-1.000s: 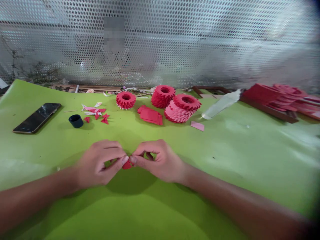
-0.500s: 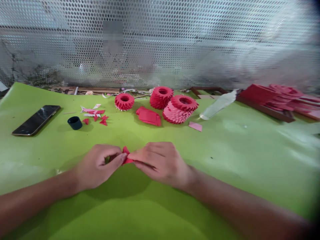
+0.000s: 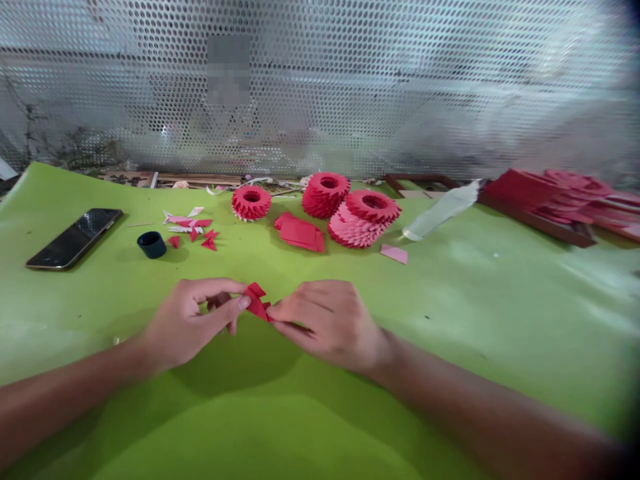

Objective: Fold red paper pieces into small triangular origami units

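A small piece of folded red paper [image 3: 257, 303] is held between my two hands above the green table cover [image 3: 280, 427]. My left hand [image 3: 200, 317] pinches its left end between thumb and forefinger. At the lower right end, the fingertips of my right hand [image 3: 325, 320] are closed on it. Beyond the hands lies a stack of red paper slips [image 3: 299, 233]. Several small folded red, pink and white paper pieces [image 3: 193, 227] are scattered to its left.
Three ring-shaped folded-paper pieces [image 3: 365, 217] stand at the back. A phone [image 3: 75, 239] and a dark round cap [image 3: 151, 245] are on the left. Rightward are a pink slip [image 3: 395, 253], a clear bottle [image 3: 443, 210] and a tray of red paper [image 3: 530, 197]. Perforated metal sheeting [image 3: 320, 80] rises behind.
The red paper has tilted, and more of it shows between my hands. My left fingers have shifted slightly upward on it; my right hand keeps its grip.
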`<action>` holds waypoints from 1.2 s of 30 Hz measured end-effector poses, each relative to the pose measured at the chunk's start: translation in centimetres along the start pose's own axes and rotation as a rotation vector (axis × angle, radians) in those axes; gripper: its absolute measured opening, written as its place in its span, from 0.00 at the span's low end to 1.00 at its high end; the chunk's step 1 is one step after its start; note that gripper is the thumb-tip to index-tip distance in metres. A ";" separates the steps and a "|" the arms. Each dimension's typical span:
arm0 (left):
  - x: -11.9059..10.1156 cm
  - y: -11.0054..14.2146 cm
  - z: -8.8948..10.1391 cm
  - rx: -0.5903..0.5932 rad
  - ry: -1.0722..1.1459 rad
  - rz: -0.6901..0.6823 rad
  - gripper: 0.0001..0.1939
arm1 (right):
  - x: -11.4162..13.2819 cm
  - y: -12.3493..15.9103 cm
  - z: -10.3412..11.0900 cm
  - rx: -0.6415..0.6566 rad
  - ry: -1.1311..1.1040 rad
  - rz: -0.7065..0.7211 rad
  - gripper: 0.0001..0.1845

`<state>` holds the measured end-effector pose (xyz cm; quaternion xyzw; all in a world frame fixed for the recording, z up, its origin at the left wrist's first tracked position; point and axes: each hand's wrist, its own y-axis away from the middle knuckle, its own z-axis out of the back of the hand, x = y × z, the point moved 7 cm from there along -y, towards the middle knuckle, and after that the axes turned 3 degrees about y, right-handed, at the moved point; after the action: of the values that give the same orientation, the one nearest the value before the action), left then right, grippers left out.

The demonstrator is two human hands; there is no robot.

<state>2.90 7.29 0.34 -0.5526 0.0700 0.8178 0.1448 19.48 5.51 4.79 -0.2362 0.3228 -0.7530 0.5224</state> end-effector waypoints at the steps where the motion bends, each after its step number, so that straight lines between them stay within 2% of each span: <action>1: 0.1 -0.1 -0.1 0.017 0.056 0.003 0.13 | 0.0 0.0 0.0 -0.002 0.004 0.009 0.05; 5: 0.5 -0.3 -0.4 0.099 0.240 0.022 0.09 | 0.2 0.0 0.2 -0.003 0.003 0.046 0.04; 8: 0.5 -0.4 -0.6 0.137 0.323 0.033 0.08 | -0.1 0.0 -0.2 0.065 -0.062 0.001 0.06; 13: 0.5 -0.5 -0.7 0.148 0.394 0.044 0.06 | -1.1 -0.1 -0.9 0.129 -0.431 -0.192 0.05; 19: 0.7 -0.5 -0.6 0.151 0.394 0.064 0.06 | -1.7 -0.2 -1.6 0.152 -0.683 -0.352 0.05; 26: 0.6 -0.6 -0.5 0.143 0.398 0.039 0.06 | -3.1 0.8 -2.6 0.238 -0.751 -0.693 0.05; 31: 0.2 -0.5 -0.5 0.148 0.348 0.019 0.07 | -3.8 1.6 -3.1 0.221 -0.773 -0.873 0.08; 34: 0.1 -0.5 -0.3 0.107 0.324 0.020 0.14 | -4.0 1.6 -3.1 0.171 -0.832 -0.928 0.09; 36: 0.2 -0.5 -0.4 0.079 0.288 0.031 0.18 | -4.1 1.7 -3.3 0.146 -0.887 -0.987 0.16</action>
<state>3.31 7.70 0.06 -0.6570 0.1307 0.7287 0.1423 19.68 9.68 1.27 -0.6076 -0.1207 -0.7552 0.2145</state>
